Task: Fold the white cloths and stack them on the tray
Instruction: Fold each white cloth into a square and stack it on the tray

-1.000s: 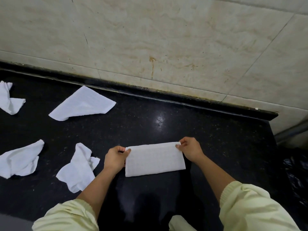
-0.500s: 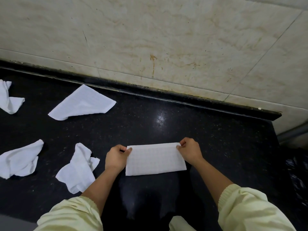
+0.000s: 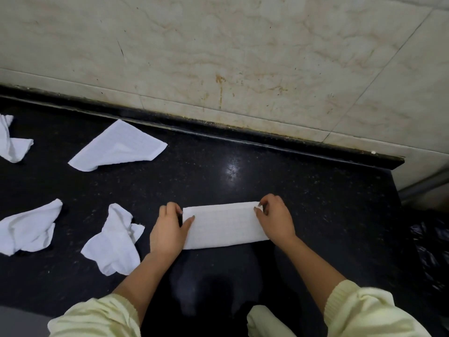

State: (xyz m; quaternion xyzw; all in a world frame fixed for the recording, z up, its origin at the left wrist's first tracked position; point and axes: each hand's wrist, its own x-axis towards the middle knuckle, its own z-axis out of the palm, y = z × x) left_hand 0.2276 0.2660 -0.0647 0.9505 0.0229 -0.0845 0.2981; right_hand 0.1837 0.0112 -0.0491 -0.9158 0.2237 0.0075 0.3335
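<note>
Nearest the camera, two pale yellow sleeves (image 3: 364, 312) lead to the hands. The folded cloth (image 3: 224, 224) lies flat on the black worktop (image 3: 315, 203) as a long band. The left hand (image 3: 167, 229) pinches its left end, thumb on top and fingers curled at the edge. The right hand (image 3: 274, 220) pinches its far right corner.

The folded cloth looks light, soft and limp, so I judge the ends or corners the best hold, with the layers kept together so the fold does not slide open on the polished stone.

Left of the folded cloth a crumpled cloth (image 3: 114, 242) lies near, with a second crumpled cloth (image 3: 26, 229) beyond it. Farther back and left lie a flatter cloth (image 3: 119, 147) and a bunched cloth (image 3: 12, 139). To the right of the folded cloth, well apart, is a black bag (image 3: 432, 251). None of these crowds the fold. Behind it rises the marble wall (image 3: 243, 57). No tray is in view.
</note>
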